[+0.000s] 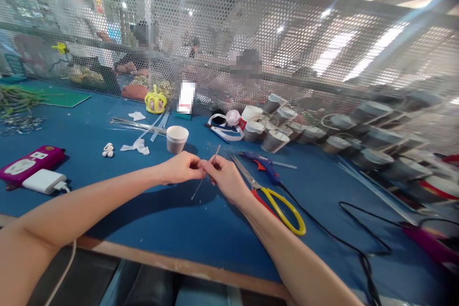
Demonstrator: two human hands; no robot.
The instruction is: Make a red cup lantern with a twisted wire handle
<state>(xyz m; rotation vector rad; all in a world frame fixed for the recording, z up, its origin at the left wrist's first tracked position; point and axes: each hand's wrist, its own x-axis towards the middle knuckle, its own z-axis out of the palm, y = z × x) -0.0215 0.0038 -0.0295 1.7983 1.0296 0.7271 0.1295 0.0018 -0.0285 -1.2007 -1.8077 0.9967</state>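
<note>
Over the middle of the blue tabletop, my left hand (pixel 184 167) and my right hand (pixel 226 178) meet fingertip to fingertip. Both are closed in a pinch on a thin wire-like stem (pixel 196 190), which slants between them; its upper end pokes out above my right fingers. The part inside the fingertips is hidden. Just behind my left hand stands a small grey-white cup (pixel 177 139). Scissors with red and yellow handles (pixel 283 208) lie right beside my right forearm. Past them rests a blue glue gun (pixel 263 165) with a clear stick in its back.
Many grey cups (pixel 275 141) are clustered at the back right. To the left lie white tissue scraps (pixel 138 147), small white pieces (pixel 108 149), a purple case (pixel 32 165) and a white charger (pixel 45 181). A yellow crown-shaped item (pixel 155 100) stands by the perforated metal screen (pixel 201 19). A black cord (pixel 322 224) crosses the right side.
</note>
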